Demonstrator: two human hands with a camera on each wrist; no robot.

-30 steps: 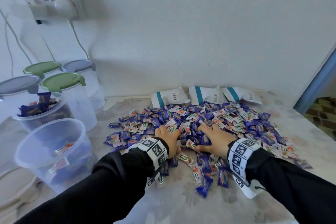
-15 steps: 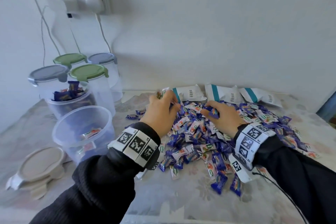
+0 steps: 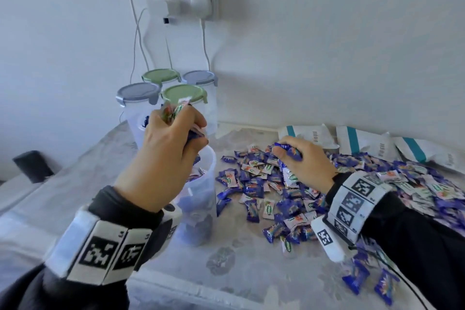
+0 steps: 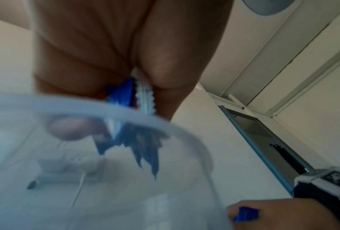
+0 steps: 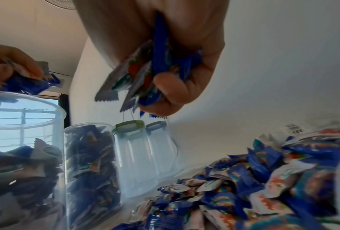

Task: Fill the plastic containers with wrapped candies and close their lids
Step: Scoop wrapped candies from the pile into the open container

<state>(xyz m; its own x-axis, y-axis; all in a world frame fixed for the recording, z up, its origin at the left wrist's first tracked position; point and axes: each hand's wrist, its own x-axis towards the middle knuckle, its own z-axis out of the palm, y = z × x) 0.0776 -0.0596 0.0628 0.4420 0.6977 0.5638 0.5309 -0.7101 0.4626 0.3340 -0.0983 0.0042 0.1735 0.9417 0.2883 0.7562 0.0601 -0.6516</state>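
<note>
My left hand (image 3: pixel 173 138) grips a fistful of wrapped candies (image 3: pixel 173 111) above the open clear container (image 3: pixel 203 199), which holds some candies at its bottom. In the left wrist view blue wrappers (image 4: pixel 125 95) stick out of the fist just over the container rim (image 4: pixel 125 113). My right hand (image 3: pixel 302 161) grips another handful of candies (image 5: pixel 149 74), raised slightly above the big pile of blue and white candies (image 3: pixel 314 189) on the table. A second open container (image 5: pixel 90 171), full of candies, stands behind the first one, mostly hidden by my left hand in the head view.
Several lidded containers (image 3: pixel 183 94) with green and grey lids stand at the back by the wall. White packets with teal stripes (image 3: pixel 362 141) lie behind the pile. A wall socket with plugs and cables (image 3: pixel 188 0) hangs above. Stray candies (image 3: pixel 367 282) lie near the front edge.
Both hands have lifted off the pile holding candies. My left hand has swung left and up over the open container; the right hand has risen a little. The head view has turned left.
</note>
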